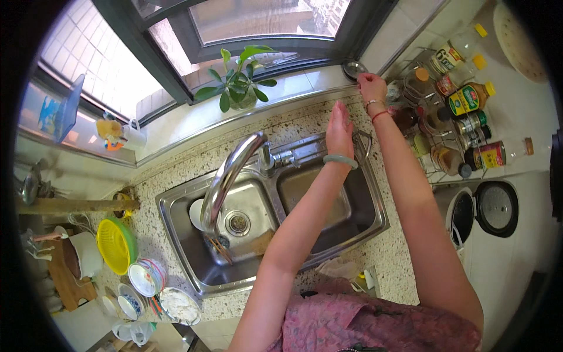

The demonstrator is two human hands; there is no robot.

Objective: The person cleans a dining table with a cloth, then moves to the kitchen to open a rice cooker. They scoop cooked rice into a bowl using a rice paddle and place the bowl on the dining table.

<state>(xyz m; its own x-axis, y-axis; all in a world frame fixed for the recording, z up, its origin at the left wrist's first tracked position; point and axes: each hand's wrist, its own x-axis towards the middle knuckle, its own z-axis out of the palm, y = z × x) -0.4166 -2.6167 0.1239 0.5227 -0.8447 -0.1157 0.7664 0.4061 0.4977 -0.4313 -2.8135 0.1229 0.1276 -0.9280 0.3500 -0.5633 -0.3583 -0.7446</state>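
Note:
My left hand (pixel 339 132), with a pale green bangle at its wrist, hovers above the back edge of the right sink basin. Its fingers are stretched out and held together, with nothing in them. Farther back and to the right, my right hand (pixel 373 89) reaches over the windowsill corner, its fingers bent into a pinch. Whatever they hold, if anything, is hidden. Close by its fingertips sits a small round dark dish (pixel 353 70) on the sill. Below my hands lies the double steel sink (pixel 316 190), with a curved chrome faucet (pixel 226 179).
A white bowl (pixel 197 215) and chopsticks (pixel 218 249) lie in the left basin. Yellow and green baskets (pixel 115 246) and stacked bowls (pixel 146 277) stand to the left. A leafy plant (pixel 239 88) is on the sill. A rack of bottles (pixel 437 120) and an open-lidded cooker (pixel 459 214) are right.

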